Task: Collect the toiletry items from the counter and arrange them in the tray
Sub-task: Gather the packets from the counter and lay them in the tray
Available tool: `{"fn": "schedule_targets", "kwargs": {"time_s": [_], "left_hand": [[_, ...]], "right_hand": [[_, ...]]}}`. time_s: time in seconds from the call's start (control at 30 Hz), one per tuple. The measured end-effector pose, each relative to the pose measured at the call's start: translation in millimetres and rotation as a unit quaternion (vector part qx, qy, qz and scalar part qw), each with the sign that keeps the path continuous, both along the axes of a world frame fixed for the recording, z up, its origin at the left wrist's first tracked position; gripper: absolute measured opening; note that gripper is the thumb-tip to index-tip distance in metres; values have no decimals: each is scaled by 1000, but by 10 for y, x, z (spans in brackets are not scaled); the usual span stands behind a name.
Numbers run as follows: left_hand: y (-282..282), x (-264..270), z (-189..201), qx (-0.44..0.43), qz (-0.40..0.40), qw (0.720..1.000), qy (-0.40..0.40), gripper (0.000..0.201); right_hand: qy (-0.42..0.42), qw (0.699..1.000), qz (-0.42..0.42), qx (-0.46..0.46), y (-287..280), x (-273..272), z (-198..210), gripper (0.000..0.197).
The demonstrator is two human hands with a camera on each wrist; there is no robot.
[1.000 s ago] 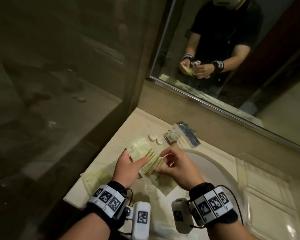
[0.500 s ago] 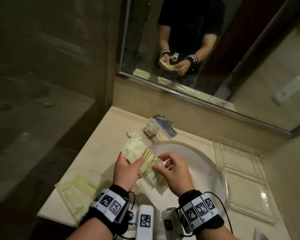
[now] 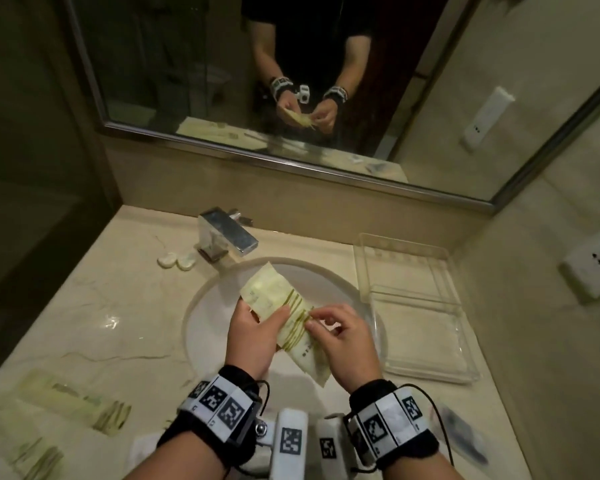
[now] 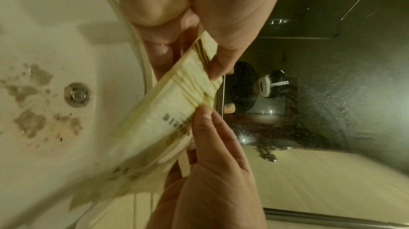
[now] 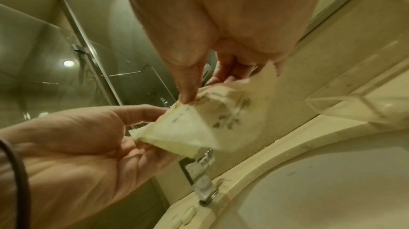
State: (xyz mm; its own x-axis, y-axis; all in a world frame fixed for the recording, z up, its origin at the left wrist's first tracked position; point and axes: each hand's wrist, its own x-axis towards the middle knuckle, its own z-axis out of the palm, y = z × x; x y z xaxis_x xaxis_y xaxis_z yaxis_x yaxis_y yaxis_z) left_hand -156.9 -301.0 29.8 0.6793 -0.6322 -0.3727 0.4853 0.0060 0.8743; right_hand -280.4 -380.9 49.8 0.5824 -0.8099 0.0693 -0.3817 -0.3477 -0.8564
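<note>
**Both hands on the packets above the sink**

Fingers (image 3: pixel 284 315) of the left hand (image 3: pixel 253 336) were curled around a small stack of pale packets (image 3: pixel 284 315), thumb on top across the green stripes. The right hand (image 3: pixel 343 336) pinched the same stack at its striped middle between thumb and fingertips. The stack was held in the air over the white sink (image 3: pixel 208 306), tilted, its far end pointing toward the tap (image 3: pixel 227 233). The clear tray (image 3: pixel 409 271) stood on the desk (image 3: pixel 94 306) to the right of the sink, apart from the hands. More packets (image 3: pixel 73 407) lay flat on the desk near the left front edge, and two small white round soaps (image 3: pixel 177 261) sat beside the tap.
</note>
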Motion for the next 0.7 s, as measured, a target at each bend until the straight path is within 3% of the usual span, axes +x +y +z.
{"fn": "schedule_targets", "kwargs": {"time_s": [0.23,0.4,0.47,0.57,0.7], "left_hand": [[-702,-792,-21,2,-62,998,3,50],[-1244,-1239,-181,37,-43,998,33,45],[-1418,-1377,-231,39,-40,997,55,50],[-1646,-1587,-255,34,-31,995,85,47],[-1896,-1871,-327,35,-36,992,118,44]], "right_hand": [[-10,1000,0,15,-774,-771,-85,15],[47,989,-53,129,-1377,-1281,-104,46],[19,965,-100,242,-1617,-1495,-142,50],[-73,895,-133,419,-1837,-1765,-226,47],[-147,838,-94,516,-1964,-1906,-343,53]]}}
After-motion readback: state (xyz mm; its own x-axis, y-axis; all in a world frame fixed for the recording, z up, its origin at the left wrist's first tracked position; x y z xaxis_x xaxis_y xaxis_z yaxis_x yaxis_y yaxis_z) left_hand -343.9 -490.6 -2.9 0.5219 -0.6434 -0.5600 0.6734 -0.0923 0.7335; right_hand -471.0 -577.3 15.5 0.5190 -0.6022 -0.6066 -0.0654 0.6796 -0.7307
